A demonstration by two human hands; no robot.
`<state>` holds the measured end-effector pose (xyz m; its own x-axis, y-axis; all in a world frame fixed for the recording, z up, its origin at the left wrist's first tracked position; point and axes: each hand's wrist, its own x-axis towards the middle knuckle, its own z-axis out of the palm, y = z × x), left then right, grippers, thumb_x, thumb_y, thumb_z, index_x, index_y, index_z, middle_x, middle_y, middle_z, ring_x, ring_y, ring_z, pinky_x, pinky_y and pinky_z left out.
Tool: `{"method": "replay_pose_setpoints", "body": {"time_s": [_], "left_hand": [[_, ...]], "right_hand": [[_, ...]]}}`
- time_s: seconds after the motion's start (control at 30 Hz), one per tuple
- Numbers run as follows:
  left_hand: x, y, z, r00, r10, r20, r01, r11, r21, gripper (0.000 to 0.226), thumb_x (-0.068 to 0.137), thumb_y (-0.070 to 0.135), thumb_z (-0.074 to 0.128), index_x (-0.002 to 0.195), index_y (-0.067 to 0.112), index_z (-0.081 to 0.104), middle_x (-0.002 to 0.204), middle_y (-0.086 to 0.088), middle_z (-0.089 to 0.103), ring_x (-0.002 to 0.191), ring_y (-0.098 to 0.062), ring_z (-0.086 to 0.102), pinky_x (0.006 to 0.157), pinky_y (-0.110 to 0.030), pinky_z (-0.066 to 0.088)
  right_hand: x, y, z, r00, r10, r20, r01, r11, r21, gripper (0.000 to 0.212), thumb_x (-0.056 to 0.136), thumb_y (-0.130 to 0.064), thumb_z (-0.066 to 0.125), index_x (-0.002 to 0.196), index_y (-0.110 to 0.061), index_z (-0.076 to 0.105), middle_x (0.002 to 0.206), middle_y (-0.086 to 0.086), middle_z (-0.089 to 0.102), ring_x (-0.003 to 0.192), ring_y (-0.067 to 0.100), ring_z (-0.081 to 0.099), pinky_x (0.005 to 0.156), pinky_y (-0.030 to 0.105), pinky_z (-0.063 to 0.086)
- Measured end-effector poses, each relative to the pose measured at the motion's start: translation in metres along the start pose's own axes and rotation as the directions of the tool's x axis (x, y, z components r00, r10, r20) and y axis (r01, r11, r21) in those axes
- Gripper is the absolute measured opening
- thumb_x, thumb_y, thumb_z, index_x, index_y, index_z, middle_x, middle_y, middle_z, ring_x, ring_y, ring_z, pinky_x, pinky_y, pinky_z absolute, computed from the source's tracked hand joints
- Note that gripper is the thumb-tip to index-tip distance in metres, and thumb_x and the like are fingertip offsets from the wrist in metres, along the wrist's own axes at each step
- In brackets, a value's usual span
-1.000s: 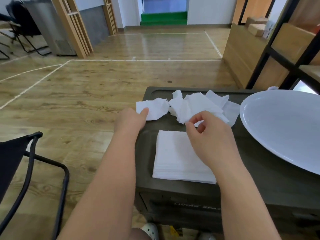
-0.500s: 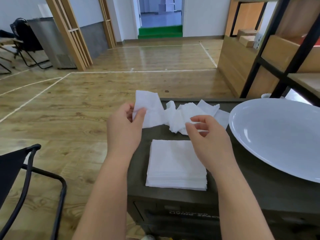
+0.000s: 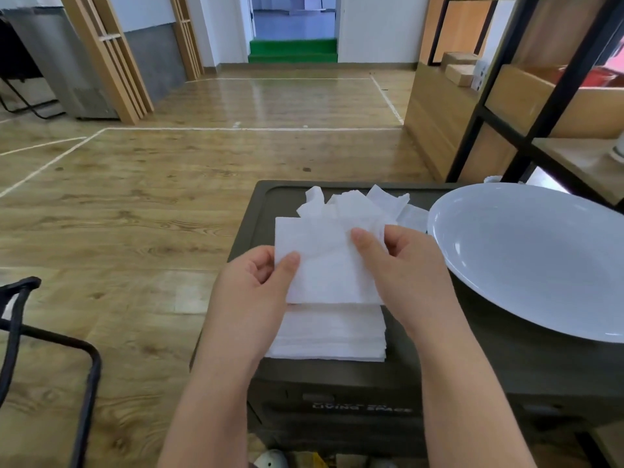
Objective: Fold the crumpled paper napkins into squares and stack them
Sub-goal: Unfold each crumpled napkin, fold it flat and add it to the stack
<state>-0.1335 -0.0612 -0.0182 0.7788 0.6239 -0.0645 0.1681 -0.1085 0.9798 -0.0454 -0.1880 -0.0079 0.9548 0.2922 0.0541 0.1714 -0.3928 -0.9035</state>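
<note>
One napkin point(image 3: 329, 265) hung at frame centre, pinched at its lower-left corner by the left hand point(image 3: 256, 285) and at its right edge by the right hand point(image 3: 401, 268), probably to pull it flat for folding. Directly below lay one stack of folded squares point(image 3: 332, 336); its layers blurred together, uncountable. Behind sat the crumpled pile point(image 3: 358, 202), perhaps three napkins, all on the dark case point(image 3: 506, 369) beside one white dish point(image 3: 537, 255).

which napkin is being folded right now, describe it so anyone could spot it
On the dark green box, left of the big white bowl, it is the held napkin, pinched by the left hand and right hand. Unlike the flat folded stack below and the crumpled pile behind, it is lifted and half-flattened.
</note>
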Motion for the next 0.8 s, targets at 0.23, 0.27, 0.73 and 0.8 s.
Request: {"method": "replay_pose_setpoints", "body": {"time_s": [0.23,0.27,0.73,0.8], "left_hand": [[0.002,-0.013,-0.001,0.989,-0.012,-0.145,0.052,0.96,0.274,0.028,0.092,0.042,0.053,0.075,0.024,0.067,0.07,0.004,0.07,0.069,-0.016,0.065,0.065,-0.037,0.054],[0.002,-0.013,-0.001,0.988,-0.005,-0.153,0.056,0.943,0.329,0.028,0.091,0.041,0.054,0.074,0.023,0.066,0.065,0.003,0.067,0.063,-0.014,0.061,0.057,-0.032,0.048],[-0.001,-0.016,-0.008,0.977,-0.034,-0.212,0.152,0.807,0.571,0.023,0.08,0.044,0.068,0.082,0.024,0.056,0.075,0.01,0.057,0.071,-0.012,0.056,0.059,-0.029,0.044],[-0.003,-0.013,-0.008,0.959,0.121,-0.257,0.064,0.79,0.609,0.027,0.079,0.041,0.07,0.097,0.027,0.055,0.09,0.012,0.054,0.083,-0.013,0.056,0.069,-0.031,0.045]], "right_hand": [[0.002,0.015,0.0,0.999,0.03,-0.041,-0.04,0.959,-0.281,0.033,0.091,-0.048,0.053,0.077,-0.018,0.059,0.072,-0.01,0.058,0.067,0.005,0.052,0.059,0.019,0.036],[0.001,0.017,0.0,0.998,0.043,-0.038,-0.052,0.952,-0.303,0.029,0.09,-0.049,0.054,0.081,-0.021,0.058,0.075,-0.011,0.057,0.068,0.002,0.051,0.06,0.018,0.035],[-0.008,0.025,0.003,0.988,0.153,-0.024,-0.147,0.876,-0.459,0.027,0.086,-0.049,0.061,0.076,-0.025,0.051,0.073,-0.011,0.054,0.064,0.002,0.048,0.05,0.017,0.031],[-0.008,0.023,0.001,0.992,0.112,-0.065,-0.129,0.889,-0.44,0.023,0.084,-0.046,0.064,0.08,-0.027,0.051,0.074,-0.012,0.054,0.065,0.002,0.049,0.052,0.015,0.032]]}}
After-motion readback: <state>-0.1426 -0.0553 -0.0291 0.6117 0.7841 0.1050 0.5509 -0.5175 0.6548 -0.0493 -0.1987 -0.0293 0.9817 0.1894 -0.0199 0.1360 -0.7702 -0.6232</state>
